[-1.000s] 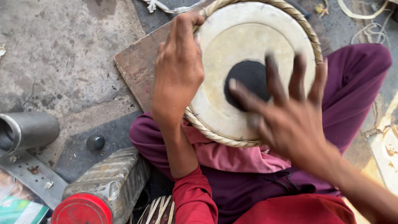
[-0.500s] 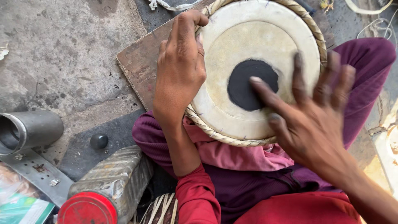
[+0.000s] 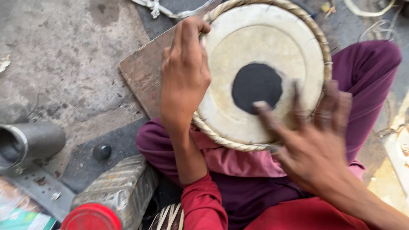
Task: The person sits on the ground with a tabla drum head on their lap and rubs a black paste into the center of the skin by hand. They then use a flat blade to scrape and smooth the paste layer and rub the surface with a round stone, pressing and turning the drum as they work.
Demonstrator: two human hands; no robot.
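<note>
Since a moment ago the right hand (image 3: 317,147) has drawn back toward the body, sliding from the drum's middle to its 5 o'clock edge, while the left hand (image 3: 184,74) has stayed put on the rim. The drum (image 3: 264,51) rests on the person's lap, its pale skin head facing up, with a round black patch (image 3: 257,87) near the centre and a braided cord ring (image 3: 315,30) running around the edge. The left hand lies flat over the rim at 9 o'clock, fingers together and curled over the top edge at about 10 o'clock, gripping it. The right hand is blurred by motion; its fingers look spread wide and hold nothing, and the forefinger tip seems to lie just at the black patch, though the blur makes touch uncertain. Under the drum, at 9 o'clock, a flat wooden board (image 3: 142,76) lies on the concrete floor (image 3: 64,51). The purple trouser legs (image 3: 366,72) fold around the drum, and a red sleeve (image 3: 202,204) covers the left forearm. Further out at 8 o'clock sit a small dark knob (image 3: 102,151), a grey metal pipe (image 3: 32,142), and a ribbed can (image 3: 117,189) with a red lid (image 3: 90,217).
</note>
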